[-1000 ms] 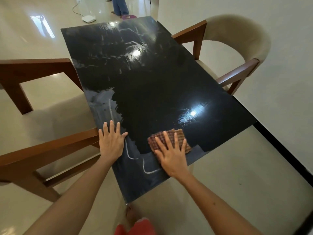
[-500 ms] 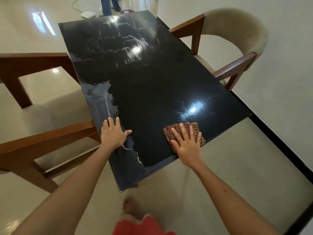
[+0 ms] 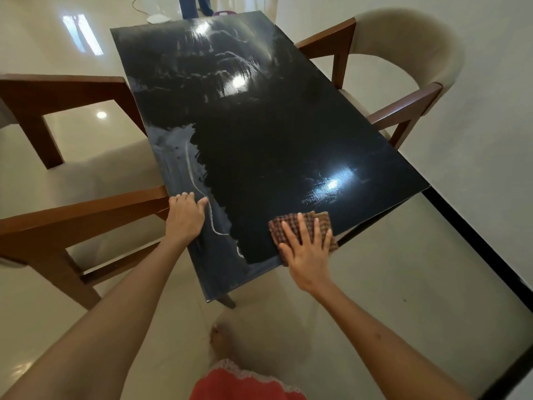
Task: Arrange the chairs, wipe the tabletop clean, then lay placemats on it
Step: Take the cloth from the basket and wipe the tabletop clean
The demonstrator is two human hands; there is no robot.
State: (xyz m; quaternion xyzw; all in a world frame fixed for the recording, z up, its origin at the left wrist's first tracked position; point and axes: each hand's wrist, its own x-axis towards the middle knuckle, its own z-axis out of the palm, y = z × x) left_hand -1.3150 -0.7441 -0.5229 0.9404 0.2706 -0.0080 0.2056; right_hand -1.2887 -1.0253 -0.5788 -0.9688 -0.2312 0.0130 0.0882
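Observation:
A glossy black tabletop (image 3: 259, 134) stretches away from me, with pale dusty smears along its left side and far end. My right hand (image 3: 307, 249) lies flat with spread fingers on a brown checked cloth (image 3: 317, 222), pressing it to the table's near right edge. My left hand (image 3: 186, 217) rests on the near left edge of the table, fingers slightly bent over the surface and holding nothing. A wooden armchair (image 3: 72, 215) stands tucked in at the left, and a beige round-backed chair (image 3: 403, 67) at the right.
Shiny cream floor tiles surround the table. A white wall with a black skirting (image 3: 476, 249) runs close along the right side. A person's legs (image 3: 196, 5) and a white device (image 3: 158, 18) with a cable are beyond the table's far end. My foot (image 3: 222, 336) is below.
My right hand has slid the cloth rightwards along the near edge, leaving a wider dark wiped patch. My left hand stayed at the left edge, its fingers now more bent.

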